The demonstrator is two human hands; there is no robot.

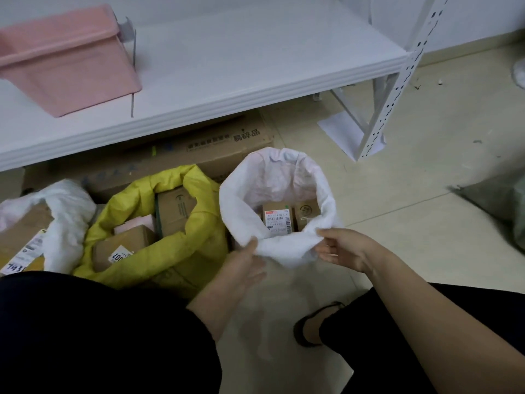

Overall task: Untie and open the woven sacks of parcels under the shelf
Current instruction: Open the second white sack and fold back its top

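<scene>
Floor (412, 223) before shelf (255, 66): left sack (68, 211), middle sack (199, 245), right sack (241, 200), side by side (parcels (278, 220) in each). Carton (221, 149) behind them, under the shelf. Storage bin (71, 69) on the shelf, left end.

The tiled floor (412, 211) carries a white sack (241, 211), a yellow sack (199, 245) and a second white sack (68, 211) side by side, with a cardboard box (221, 149) behind them under the shelf (255, 61), which bears a pink bin (65, 69).

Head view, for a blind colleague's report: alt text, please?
A person's left hand and right hand hold the near rim of an open white sack holding cardboard parcels. An open yellow sack of boxes sits to its left, by a white shelf.
</scene>
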